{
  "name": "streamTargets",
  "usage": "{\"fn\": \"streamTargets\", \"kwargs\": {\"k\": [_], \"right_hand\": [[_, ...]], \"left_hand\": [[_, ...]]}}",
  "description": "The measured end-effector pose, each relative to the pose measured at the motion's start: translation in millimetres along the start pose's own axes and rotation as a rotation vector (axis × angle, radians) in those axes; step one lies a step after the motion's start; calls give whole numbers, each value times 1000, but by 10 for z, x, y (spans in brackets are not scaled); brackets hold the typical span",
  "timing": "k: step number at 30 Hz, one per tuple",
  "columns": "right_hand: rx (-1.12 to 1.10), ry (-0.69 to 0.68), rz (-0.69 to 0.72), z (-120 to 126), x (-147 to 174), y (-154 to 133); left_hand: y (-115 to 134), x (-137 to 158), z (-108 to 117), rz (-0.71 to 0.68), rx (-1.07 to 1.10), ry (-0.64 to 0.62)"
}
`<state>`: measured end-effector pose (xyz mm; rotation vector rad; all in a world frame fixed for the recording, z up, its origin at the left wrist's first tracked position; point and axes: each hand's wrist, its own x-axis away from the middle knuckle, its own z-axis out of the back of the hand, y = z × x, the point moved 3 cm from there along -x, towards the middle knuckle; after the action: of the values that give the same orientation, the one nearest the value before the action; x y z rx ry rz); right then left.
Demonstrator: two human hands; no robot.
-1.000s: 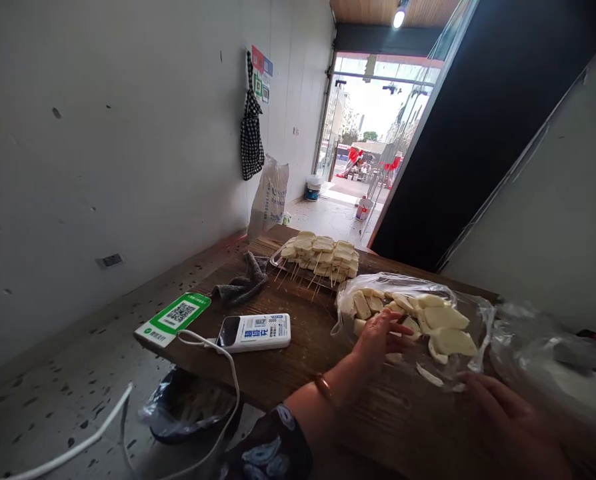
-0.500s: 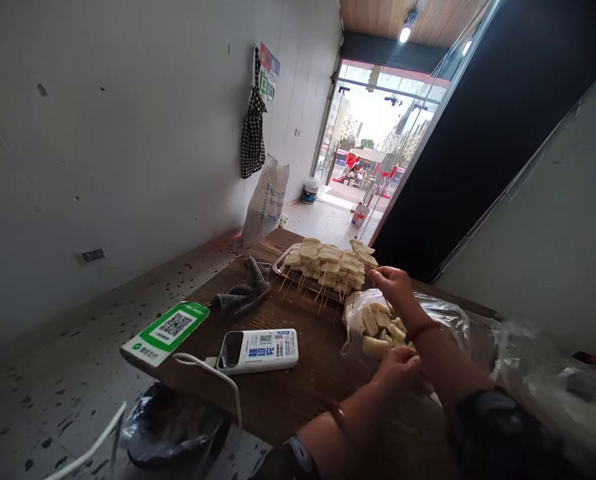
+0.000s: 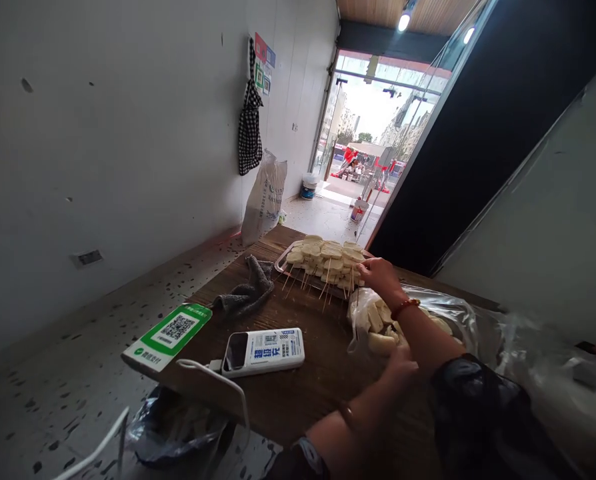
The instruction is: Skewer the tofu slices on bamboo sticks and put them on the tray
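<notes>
Pale slices on thin wooden sticks, a pile of skewers [image 3: 331, 257], lie stacked on a tray [image 3: 281, 265] with their sticks pointing toward me. My right hand [image 3: 379, 277] is at the pile's right end, fingers pinched on a skewer whose slice is largely hidden. Just this side of it is a clear plastic bag [image 3: 358, 313] that lies open, with pale chunks [image 3: 383, 343] inside. My left hand [image 3: 401, 367] is at the bag's near edge, beside the chunks. Its fingers are blurred and partly turned away, so what they hold, if anything, does not show.
On the wooden table [image 3: 323, 387] are a grey cloth [image 3: 248, 290], a white power bank [image 3: 265, 351] with a cable, and a green QR-code card [image 3: 171, 335]. More clear plastic [image 3: 533, 340] spreads to the right. Below the near-left edge sits a dark plastic bag [image 3: 173, 427].
My right hand has moved left, closer against the pile, bringing the skewer to its right end. My left hand has shifted slightly down and blurs. The view has tilted a little.
</notes>
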<state>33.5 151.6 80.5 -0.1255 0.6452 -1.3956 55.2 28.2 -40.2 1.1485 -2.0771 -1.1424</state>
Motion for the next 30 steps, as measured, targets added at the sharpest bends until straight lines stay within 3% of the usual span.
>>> {"fn": "streamTargets", "kwargs": {"k": [3,6,10,14,17,20,25,30], "right_hand": [[0,15,-15,383,350,65],[32,91,-47,816,813,292],[135,189,-140,1355,1478,810],[145,163,-299,1691,2117,1415],[229,74,-352,1732,2502,1791],[385,7,-288,1625,2731,2041],[409,-4,-192,1356,2793,2262],[401,34,-169,1261,2789,2350]], "left_hand": [[-38,41,4,84,4,-63],[8,63,15,113,41,-45],[127,41,53,42,41,26],[209,28,70,6,19,33],[258,32,75,-7,-15,32],[297,32,80,-15,-49,42],[327,41,73,-15,-105,44],[330,48,78,-12,-153,50]]}}
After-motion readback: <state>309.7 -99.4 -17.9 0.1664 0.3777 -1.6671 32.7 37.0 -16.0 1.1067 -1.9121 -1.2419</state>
